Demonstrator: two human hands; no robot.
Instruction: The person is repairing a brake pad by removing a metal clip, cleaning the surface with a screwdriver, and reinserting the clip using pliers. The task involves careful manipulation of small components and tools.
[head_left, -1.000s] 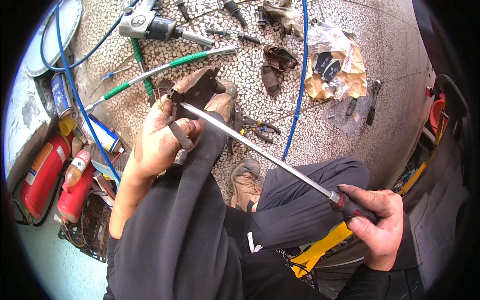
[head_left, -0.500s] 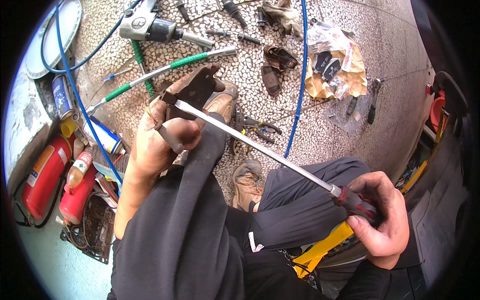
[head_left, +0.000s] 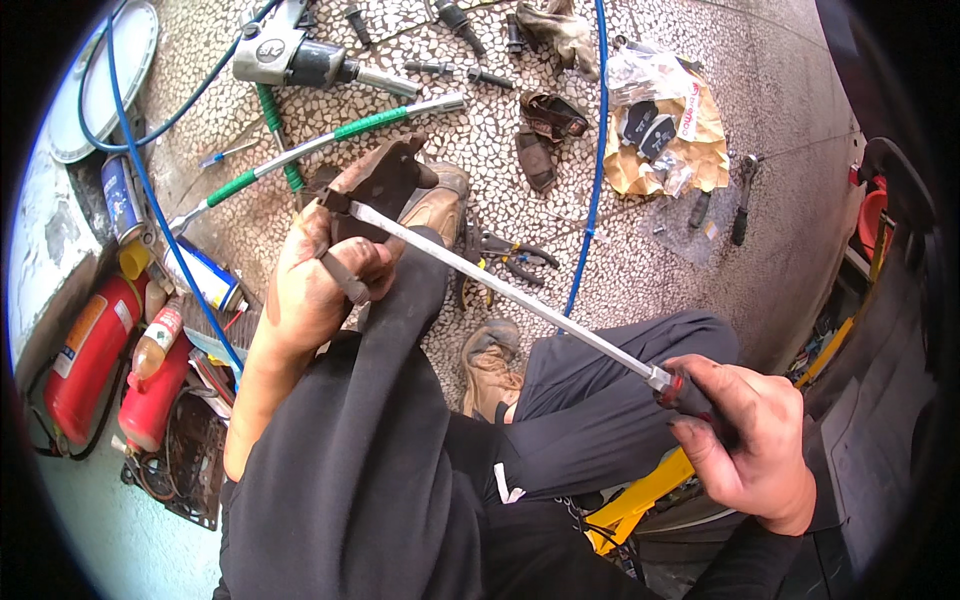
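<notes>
My left hand point(head_left: 310, 285) is closed round a dark, rusty metal bracket point(head_left: 385, 180) that looks like a brake caliper bracket, raised over my left shoe. A long screwdriver point(head_left: 520, 298) slants across my lap. Its flat tip rests against the near left end of the bracket, beside my left fingers; the exact contact is hard to see. At the lower right, my right hand point(head_left: 755, 430) wraps round the screwdriver's dark and red handle point(head_left: 695, 400). Both hands are smeared with grime.
An impact wrench point(head_left: 290, 60), a green-gripped bar point(head_left: 330, 138) and pliers point(head_left: 515, 258) lie on the speckled floor. Worn brake pads point(head_left: 537, 160) and a torn packet with new pads point(head_left: 650, 130) are farther right. A blue hose point(head_left: 590, 200) crosses between. Fire extinguishers point(head_left: 95, 355) stand left.
My right hand has turned and closed more fully round the screwdriver handle, its fingers now over the top. The bracket and left hand have hardly moved.
</notes>
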